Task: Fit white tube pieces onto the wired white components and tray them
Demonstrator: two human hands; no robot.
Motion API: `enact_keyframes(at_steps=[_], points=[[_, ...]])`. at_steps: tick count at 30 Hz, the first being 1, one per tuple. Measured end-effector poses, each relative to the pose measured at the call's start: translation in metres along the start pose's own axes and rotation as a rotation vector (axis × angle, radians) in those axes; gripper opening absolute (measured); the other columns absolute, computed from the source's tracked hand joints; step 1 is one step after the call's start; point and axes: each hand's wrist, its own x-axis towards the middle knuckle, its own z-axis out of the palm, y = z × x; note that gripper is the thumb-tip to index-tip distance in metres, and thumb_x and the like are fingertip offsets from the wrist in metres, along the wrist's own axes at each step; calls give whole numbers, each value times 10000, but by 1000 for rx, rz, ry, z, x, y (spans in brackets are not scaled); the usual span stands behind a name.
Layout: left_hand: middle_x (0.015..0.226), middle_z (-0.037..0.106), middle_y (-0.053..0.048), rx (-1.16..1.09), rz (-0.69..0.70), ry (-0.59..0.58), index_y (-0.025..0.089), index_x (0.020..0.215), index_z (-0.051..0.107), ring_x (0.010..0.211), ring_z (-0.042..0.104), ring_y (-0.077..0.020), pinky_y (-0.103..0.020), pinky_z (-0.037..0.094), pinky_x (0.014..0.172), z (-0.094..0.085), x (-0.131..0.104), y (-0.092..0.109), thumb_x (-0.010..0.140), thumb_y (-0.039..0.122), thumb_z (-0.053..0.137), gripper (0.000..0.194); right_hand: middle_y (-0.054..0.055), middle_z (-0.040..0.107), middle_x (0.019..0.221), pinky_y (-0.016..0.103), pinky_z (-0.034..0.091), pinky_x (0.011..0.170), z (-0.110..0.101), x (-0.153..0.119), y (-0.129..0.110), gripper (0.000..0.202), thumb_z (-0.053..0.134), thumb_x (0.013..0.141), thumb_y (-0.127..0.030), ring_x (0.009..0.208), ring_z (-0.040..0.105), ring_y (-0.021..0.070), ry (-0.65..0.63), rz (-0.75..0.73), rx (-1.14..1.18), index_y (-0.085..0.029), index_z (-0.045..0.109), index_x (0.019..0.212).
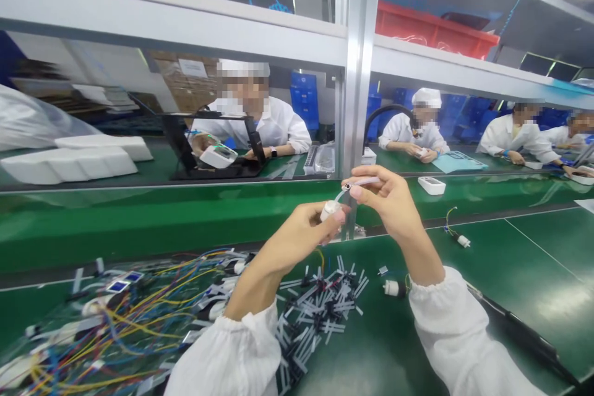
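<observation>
My left hand (304, 230) is closed round a small white cylindrical part (330, 211), held up above the bench. Just to its right, my right hand (381, 198) pinches a pale translucent tube (366, 181) with a small dark-centred ring at its near end. A thin pale piece runs down from that ring to the white part, so the two hands are linked through it. Below my hands lies a pile of short grey tubes with black fittings (325, 303).
Wired parts (134, 322) cover the bench at left. A white motor-like part (393, 288), another with wires (463, 241) and a black tool (520, 328) lie at right. Beyond the green belt (116, 216), people in white work; a metal post (357, 74) stands ahead.
</observation>
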Motion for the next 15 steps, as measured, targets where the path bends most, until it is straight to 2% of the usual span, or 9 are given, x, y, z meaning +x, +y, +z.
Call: enact_keyframes(at_steps=[3,6,9,12,15], points=[[829,624,-51,-252,-33,-6,114,956,741,637,506,-123,-263,391,573,0,-2,5,768,741,778,655,36,814,923,344,601,927,1,3,3,384,924,700,-335,957,769,199,112,-7,118,-218,695,986],[805,623,-45,-358,-19,-47,120,951,772,663,521,-126,-256,405,583,1,-4,8,764,657,840,573,33,805,899,295,588,857,4,3,5,347,915,709,-344,908,752,175,148,-4,189,-210,676,924],[843,661,-52,-347,-34,-48,141,987,787,701,545,-132,-250,427,605,4,-4,7,739,602,885,532,22,795,882,272,570,776,9,2,5,349,899,721,-350,842,731,156,156,37,265,-213,642,912],[900,703,-61,-261,-45,43,154,1028,795,711,559,-131,-251,442,625,9,-1,5,713,561,911,527,20,793,882,280,564,790,14,1,7,344,876,737,-321,839,727,155,178,59,300,-217,608,926],[835,706,-46,-199,-44,153,148,1041,799,651,539,-121,-249,414,585,13,1,5,666,523,935,547,25,777,862,285,556,773,18,0,10,294,829,767,-319,838,709,160,210,50,263,-211,609,930]])
